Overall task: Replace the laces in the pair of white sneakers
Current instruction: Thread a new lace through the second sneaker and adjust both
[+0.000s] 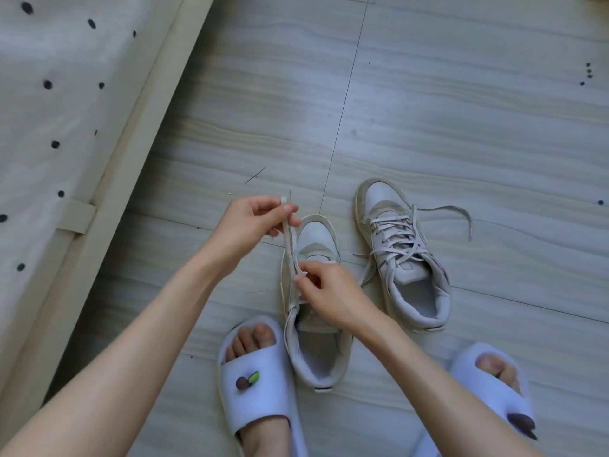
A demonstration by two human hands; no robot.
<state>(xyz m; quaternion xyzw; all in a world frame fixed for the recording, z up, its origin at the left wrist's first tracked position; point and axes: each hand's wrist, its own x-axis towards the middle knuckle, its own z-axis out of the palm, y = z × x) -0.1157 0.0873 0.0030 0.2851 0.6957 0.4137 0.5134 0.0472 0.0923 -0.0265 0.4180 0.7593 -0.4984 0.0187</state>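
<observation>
Two white sneakers stand on the floor. The near sneaker (316, 239) sits between my feet with its toe pointing away, partly hidden by my hands. A flat off-white lace (290, 242) runs up from it. My left hand (253, 222) pinches the lace's upper end above the toe. My right hand (329, 295) pinches the lace lower down, over the sneaker's tongue. The far sneaker (402, 255) stands to the right, fully laced, with loose lace ends (461, 216) trailing on the floor.
My feet wear white slides, the left slide (253, 380) beside the near sneaker, the right slide (494, 387) at the lower right. A pale wooden frame with a spotted panel (49, 127) fills the left side. Grey wood-look floor (428, 110) extends ahead.
</observation>
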